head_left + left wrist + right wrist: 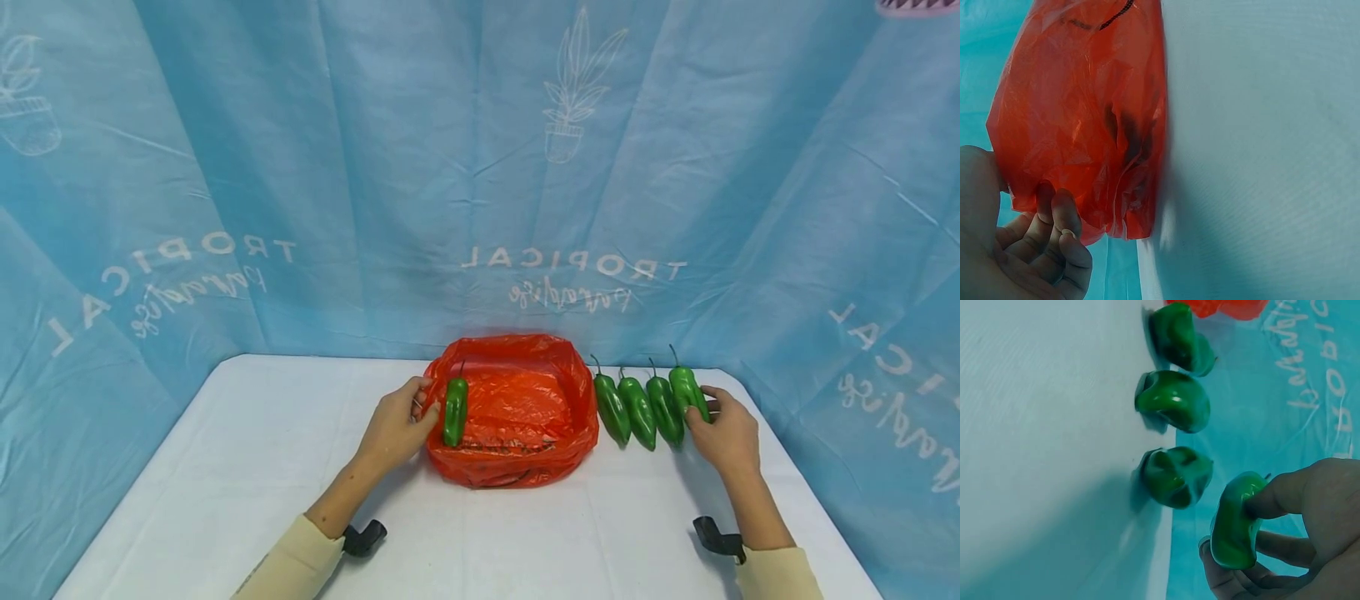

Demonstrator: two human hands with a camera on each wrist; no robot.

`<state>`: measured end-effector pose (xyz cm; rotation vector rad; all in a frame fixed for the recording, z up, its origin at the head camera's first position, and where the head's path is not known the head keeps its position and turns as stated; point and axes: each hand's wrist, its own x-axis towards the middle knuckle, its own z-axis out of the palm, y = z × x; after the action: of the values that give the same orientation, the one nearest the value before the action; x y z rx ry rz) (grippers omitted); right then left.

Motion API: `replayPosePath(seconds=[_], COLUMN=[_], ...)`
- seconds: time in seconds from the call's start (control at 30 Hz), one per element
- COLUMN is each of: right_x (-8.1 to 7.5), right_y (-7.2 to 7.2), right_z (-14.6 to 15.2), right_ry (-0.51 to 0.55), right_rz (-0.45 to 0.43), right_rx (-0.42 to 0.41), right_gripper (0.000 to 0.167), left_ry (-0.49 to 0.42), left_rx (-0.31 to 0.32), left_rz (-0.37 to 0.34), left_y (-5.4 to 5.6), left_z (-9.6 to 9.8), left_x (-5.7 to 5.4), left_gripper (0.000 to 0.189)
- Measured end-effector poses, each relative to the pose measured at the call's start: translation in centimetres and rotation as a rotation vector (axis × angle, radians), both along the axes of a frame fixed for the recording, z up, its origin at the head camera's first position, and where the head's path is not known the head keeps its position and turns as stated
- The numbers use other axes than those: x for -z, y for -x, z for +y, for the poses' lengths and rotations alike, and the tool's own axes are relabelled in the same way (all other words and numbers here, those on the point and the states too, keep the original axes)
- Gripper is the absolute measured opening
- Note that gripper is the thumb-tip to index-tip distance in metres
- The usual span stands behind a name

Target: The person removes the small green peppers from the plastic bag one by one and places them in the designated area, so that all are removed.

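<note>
A red plastic bag point(517, 477) stands wide-mouthed on the white table, its rim folded outward. My left hand point(399, 425) pinches the bag's left rim between thumb and fingers, seen closer in the left wrist view, where the hand point(1041, 250) is at the bag's lower edge. One green pepper point(455, 410) lies in the bag's mouth near that hand. On the right, my right hand point(726, 432) holds another green pepper point(1235, 519) by its sides, its stem pointing away. The fingers behind the pepper are partly hidden.
Three more green peppers point(637, 410) lie side by side between the bag and my right hand, stems toward the back. A blue printed curtain point(480, 183) hangs behind the table point(225, 467) and along both sides.
</note>
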<state>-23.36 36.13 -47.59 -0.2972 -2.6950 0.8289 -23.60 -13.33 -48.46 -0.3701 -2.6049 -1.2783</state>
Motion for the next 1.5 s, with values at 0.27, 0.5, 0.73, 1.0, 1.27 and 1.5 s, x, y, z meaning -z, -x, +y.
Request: replayPosePath(seconds=[0.27, 0.5, 0.73, 1.0, 1.27, 1.5], right_x=[0.6, 1.5, 2.2, 2.5, 2.4, 2.3], right_y=[0.2, 0.3, 0.6, 0.6, 0.6, 0.6], right_z=[1.0, 1.5, 1.9, 1.7, 1.7, 1.6], right_ry=[-0.004, -0.011, -0.011, -0.011, -0.020, -0.016], right_rz=[-0.040, -0.065, -0.092, -0.103, -0.117, -0.120], right_rx=[0.017, 0.019, 0.024, 0.040, 0.056, 0.055], right_gripper=[0.054, 0.054, 0.053, 0.050, 0.048, 0.050], left_ry=[0.007, 0.010, 0.010, 0.005, 0.008, 0.002], left_rx=[-0.004, 0.000, 0.002, 0.004, 0.008, 0.006], left_rz=[-0.008, -0.004, -0.001, -0.009, -0.005, -0.006], left_y=[0.1, 0.1, 0.1, 0.1, 0.1, 0.0], left_z=[0.1, 0.1, 0.0, 0.1, 0.1, 0.1], left_x=[0.0, 0.1, 0.2, 0.3, 0.2, 0.3], left_gripper=[0.035, 0.034, 0.034, 0.034, 0.034, 0.033])
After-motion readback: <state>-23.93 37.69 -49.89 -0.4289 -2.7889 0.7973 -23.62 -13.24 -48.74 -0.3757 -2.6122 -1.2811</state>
